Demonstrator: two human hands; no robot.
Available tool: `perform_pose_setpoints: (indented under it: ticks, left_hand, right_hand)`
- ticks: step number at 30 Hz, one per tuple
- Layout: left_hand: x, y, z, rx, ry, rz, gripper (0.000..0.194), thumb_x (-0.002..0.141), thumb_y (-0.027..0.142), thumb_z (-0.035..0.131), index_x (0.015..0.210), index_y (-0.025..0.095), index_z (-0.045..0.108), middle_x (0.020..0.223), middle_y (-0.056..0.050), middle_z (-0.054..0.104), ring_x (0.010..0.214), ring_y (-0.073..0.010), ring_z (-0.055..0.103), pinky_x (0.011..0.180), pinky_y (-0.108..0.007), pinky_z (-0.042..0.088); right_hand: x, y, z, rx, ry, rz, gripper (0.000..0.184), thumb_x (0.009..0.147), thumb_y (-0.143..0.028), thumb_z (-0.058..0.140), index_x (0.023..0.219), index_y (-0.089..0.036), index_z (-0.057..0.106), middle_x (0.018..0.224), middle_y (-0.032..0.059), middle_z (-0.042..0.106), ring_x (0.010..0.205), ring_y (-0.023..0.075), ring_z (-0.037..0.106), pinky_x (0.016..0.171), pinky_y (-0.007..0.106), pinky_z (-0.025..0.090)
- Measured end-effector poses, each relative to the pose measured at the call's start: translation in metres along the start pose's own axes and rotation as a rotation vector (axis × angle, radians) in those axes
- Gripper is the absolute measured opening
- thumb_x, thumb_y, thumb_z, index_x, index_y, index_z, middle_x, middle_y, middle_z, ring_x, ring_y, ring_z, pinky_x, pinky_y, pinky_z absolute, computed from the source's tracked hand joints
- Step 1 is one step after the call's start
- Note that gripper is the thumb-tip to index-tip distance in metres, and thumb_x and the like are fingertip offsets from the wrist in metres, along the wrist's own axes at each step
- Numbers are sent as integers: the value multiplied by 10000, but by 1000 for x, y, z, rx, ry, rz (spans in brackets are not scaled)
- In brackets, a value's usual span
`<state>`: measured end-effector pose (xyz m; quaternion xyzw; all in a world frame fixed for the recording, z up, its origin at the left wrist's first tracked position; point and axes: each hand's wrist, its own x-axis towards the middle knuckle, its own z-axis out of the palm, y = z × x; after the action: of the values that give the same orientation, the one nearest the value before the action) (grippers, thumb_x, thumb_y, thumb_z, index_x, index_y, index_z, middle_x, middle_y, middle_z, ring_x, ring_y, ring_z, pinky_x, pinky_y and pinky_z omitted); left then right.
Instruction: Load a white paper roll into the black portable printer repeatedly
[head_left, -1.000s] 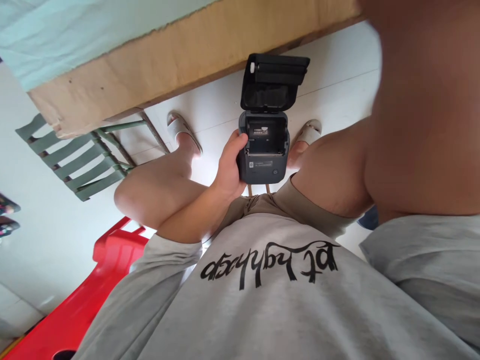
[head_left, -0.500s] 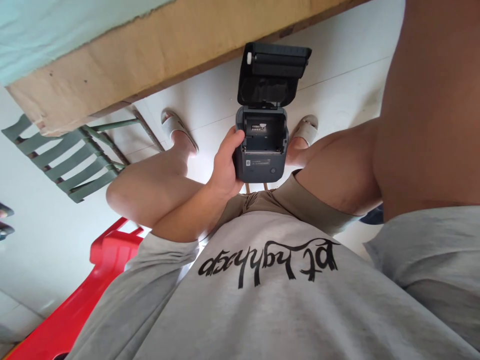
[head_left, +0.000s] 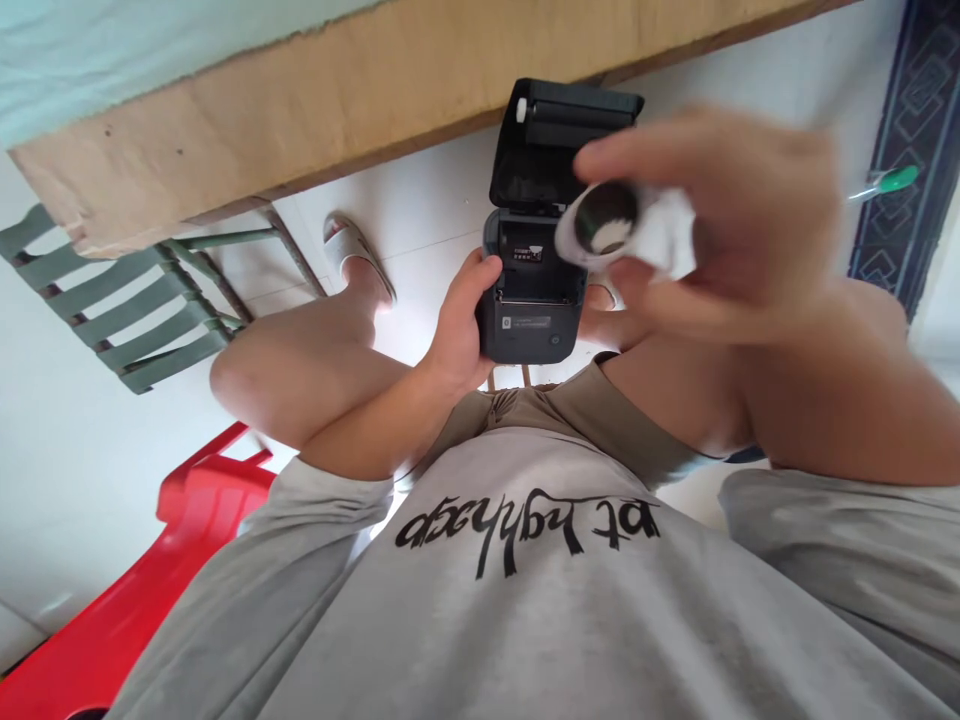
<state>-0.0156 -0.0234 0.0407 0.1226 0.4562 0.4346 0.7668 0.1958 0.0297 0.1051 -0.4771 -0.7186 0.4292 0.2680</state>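
Note:
A small dark grey portable label printer (head_left: 529,335) hangs above my lap, its black lid (head_left: 525,165) swung up on the far side and its paper bay exposed. My left hand (head_left: 459,325) grips the printer's left side, thumb on the rim of the bay. My right hand (head_left: 757,230), blurred by motion, pinches a small white paper roll (head_left: 574,232) between thumb and fingers. The roll's hollow dark core faces the camera. It overlaps the bay's right edge in the view; whether it touches the printer I cannot tell.
A wooden table edge (head_left: 300,115) with a pale green cover (head_left: 150,60) runs across the top. At left stands a green-strapped folding stool (head_left: 135,300), and below it a red plastic chair (head_left: 135,590). A dark patterned strip (head_left: 919,130) and a green-tipped object (head_left: 896,180) appear at right.
My right hand has come into view from the right with the paper roll, close to the printer's bay. My left hand still holds the printer, which sits slightly further right in the view.

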Motion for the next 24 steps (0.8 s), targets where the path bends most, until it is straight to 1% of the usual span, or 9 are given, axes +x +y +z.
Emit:
perform_pose_setpoints:
  ticks: [2,4,8,12,15,17,20,22,24]
  left_hand:
    - [1,-3,0,-26,21,24,197,945,418,730,927,224,702,847,-7,723,806,-197,721,707,-321,584]
    - [1,-5,1,-26,11,27,179,945,413,710,932,234,710,846,-13,706,809,-195,694,703,-320,561]
    - [3,-4,3,-10,-20,27,153,952,400,682,958,252,719,876,-21,707,904,-227,705,745,-342,555]
    - [3,-2,2,-8,-18,37,182,944,421,700,979,243,717,885,-20,703,960,-237,729,772,-350,567]
    - [1,-1,0,-22,-49,35,226,918,467,750,996,255,733,893,-36,715,1040,-270,731,805,-373,588]
    - [-1,-1,-2,-9,-59,28,222,884,438,812,1014,274,740,914,-37,731,1032,-270,724,817,-380,588]
    - [-2,0,-4,57,-62,41,305,806,303,893,1054,265,720,947,-10,731,933,-223,720,795,-357,571]
    - [-3,2,-5,94,-64,35,439,727,276,937,1090,248,693,971,-9,730,953,-235,746,810,-361,587]
    - [-3,4,-6,114,-58,2,577,642,306,988,1124,246,676,1014,-24,740,1062,-287,768,866,-387,615]
  right_hand:
    - [-4,12,13,-237,-24,-217,534,886,-410,677,1412,-315,651,1188,-3,737,1005,156,695,946,382,582]
    - [-7,25,26,-437,-28,-326,569,834,-335,604,1400,-284,587,1133,10,741,924,173,693,829,392,544]
    - [-2,38,34,-567,-66,-227,457,741,-299,640,1196,-281,602,936,5,722,806,186,625,828,424,503]
    - [-1,30,31,-617,-18,-306,159,880,-291,578,1016,-285,660,1147,9,759,979,214,651,809,430,433]
    - [-5,21,34,-691,30,-414,195,1004,-382,516,941,-277,668,987,23,724,915,190,594,758,405,386]
    - [-8,18,37,-656,6,-539,218,1023,-419,537,916,-261,642,844,14,669,847,166,565,735,380,366]
    - [-10,16,38,-460,7,-696,236,1022,-450,579,919,-237,591,791,-23,664,806,144,571,723,351,353]
    - [-10,15,34,-308,70,-641,257,1026,-466,573,929,-229,579,795,-15,663,784,132,575,724,347,376]
    - [-10,13,27,-196,217,-423,269,1044,-465,544,937,-222,586,856,18,647,806,122,577,761,353,421]
